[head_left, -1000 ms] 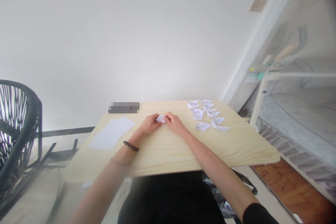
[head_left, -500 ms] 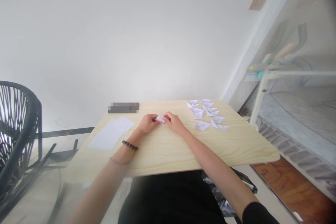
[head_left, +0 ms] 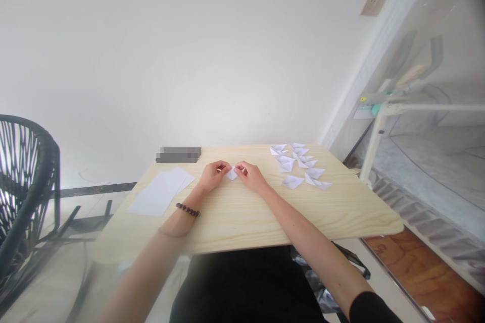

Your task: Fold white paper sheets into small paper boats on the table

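A small piece of folded white paper (head_left: 232,174) is held between my two hands over the middle of the table. The fingertips of my left hand (head_left: 214,175) pinch its left side; a dark beaded bracelet circles that wrist. My right hand (head_left: 249,175) pinches the right side with thumb and forefinger. The paper's lower part points down toward me. To the right stand several folded paper boats (head_left: 293,181) in loose rows. Flat white paper sheets (head_left: 157,194) lie overlapped to the left of my left hand.
The light wooden table (head_left: 242,222) stands against a white wall. At its back left lies a dark, pixelated oblong object (head_left: 178,155). A black woven chair (head_left: 30,186) is on the left, and a white metal frame (head_left: 375,141) rises beyond the right edge.
My left fingers have shifted slightly up and now pinch the paper nearer its upper left. The folded paper looks turned, with its point now downward. My right hand has barely moved.
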`<state>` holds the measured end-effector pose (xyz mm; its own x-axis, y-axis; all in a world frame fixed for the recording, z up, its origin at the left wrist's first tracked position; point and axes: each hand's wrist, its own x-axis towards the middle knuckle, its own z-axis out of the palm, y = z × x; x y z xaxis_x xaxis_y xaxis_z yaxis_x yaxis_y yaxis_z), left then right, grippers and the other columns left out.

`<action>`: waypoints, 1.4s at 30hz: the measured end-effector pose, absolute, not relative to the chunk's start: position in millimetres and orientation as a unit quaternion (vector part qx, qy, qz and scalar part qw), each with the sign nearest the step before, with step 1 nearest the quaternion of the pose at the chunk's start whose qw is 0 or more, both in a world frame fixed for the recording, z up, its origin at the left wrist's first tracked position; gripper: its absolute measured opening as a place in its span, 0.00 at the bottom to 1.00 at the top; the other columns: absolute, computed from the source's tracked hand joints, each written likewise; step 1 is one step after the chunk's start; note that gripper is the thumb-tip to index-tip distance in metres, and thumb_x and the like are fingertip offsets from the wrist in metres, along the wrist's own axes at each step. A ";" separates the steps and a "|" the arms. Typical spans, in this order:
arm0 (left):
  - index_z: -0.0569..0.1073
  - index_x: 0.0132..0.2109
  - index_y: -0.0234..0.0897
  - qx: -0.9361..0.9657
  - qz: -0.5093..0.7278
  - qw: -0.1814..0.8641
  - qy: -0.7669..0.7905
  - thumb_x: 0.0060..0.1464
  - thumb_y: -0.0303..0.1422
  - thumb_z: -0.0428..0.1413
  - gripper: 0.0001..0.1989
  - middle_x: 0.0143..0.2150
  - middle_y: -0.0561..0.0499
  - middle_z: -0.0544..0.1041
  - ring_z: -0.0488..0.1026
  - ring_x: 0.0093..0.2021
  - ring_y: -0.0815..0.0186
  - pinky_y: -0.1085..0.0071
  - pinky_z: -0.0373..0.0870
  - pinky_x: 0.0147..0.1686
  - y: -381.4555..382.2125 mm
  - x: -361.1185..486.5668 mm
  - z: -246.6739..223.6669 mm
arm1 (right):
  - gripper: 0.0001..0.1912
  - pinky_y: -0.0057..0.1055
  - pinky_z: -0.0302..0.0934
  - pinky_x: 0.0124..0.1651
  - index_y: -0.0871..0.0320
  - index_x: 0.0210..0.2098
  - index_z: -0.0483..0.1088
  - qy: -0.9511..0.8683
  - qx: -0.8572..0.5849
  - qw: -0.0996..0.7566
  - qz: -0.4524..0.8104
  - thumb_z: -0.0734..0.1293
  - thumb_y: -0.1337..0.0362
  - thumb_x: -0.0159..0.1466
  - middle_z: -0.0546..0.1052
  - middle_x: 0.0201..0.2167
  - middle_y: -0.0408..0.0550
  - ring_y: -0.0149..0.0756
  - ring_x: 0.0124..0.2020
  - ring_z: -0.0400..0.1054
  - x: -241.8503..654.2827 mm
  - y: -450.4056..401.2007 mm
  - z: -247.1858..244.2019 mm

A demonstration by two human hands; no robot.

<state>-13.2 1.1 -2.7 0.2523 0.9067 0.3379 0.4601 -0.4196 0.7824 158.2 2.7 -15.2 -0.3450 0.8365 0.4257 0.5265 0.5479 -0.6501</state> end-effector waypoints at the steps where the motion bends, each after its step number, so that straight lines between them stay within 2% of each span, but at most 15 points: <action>1: 0.71 0.34 0.33 0.744 0.399 0.276 0.460 0.49 0.40 0.48 0.15 0.31 0.49 0.74 0.68 0.32 0.67 0.72 0.64 0.33 0.6 -13.1 -2.2 | 0.11 0.22 0.55 0.30 0.57 0.36 0.65 -0.797 -0.425 0.379 0.200 0.56 0.59 0.59 0.72 0.31 0.43 0.25 0.23 0.62 158.0 2.6 -15.0; 10: 0.69 0.33 0.32 0.744 0.404 0.290 0.447 0.49 0.40 0.47 0.14 0.28 0.50 0.72 0.66 0.28 0.69 0.73 0.63 0.29 -1.7 -9.0 -4.2 | 0.10 0.22 0.54 0.29 0.58 0.33 0.66 -0.812 -0.400 0.384 0.180 0.56 0.62 0.60 0.72 0.29 0.42 0.25 0.23 0.61 158.6 2.4 -13.4; 20: 0.69 0.34 0.33 0.742 0.398 0.304 0.445 0.49 0.41 0.48 0.15 0.29 0.50 0.73 0.68 0.27 0.69 0.73 0.63 0.28 -5.3 -5.7 -4.5 | 0.10 0.22 0.55 0.29 0.57 0.33 0.66 -0.798 -0.391 0.417 0.190 0.55 0.61 0.59 0.72 0.29 0.43 0.25 0.23 0.62 158.1 2.6 -14.2; 28: 0.69 0.33 0.33 0.752 0.393 0.271 0.454 0.49 0.40 0.47 0.14 0.29 0.50 0.73 0.68 0.28 0.69 0.74 0.64 0.28 -5.7 -4.0 -2.6 | 0.09 0.23 0.55 0.29 0.57 0.32 0.65 -0.794 -0.412 0.410 0.181 0.55 0.62 0.59 0.71 0.26 0.42 0.26 0.22 0.62 157.3 4.0 -16.2; 42: 0.69 0.32 0.34 0.756 0.394 0.212 0.478 0.50 0.40 0.46 0.13 0.29 0.50 0.73 0.69 0.29 0.68 0.74 0.64 0.28 -3.5 -5.0 -4.2 | 0.10 0.23 0.56 0.29 0.58 0.33 0.65 -0.794 -0.408 0.415 0.175 0.55 0.61 0.60 0.72 0.29 0.43 0.26 0.22 0.63 157.1 3.4 -14.5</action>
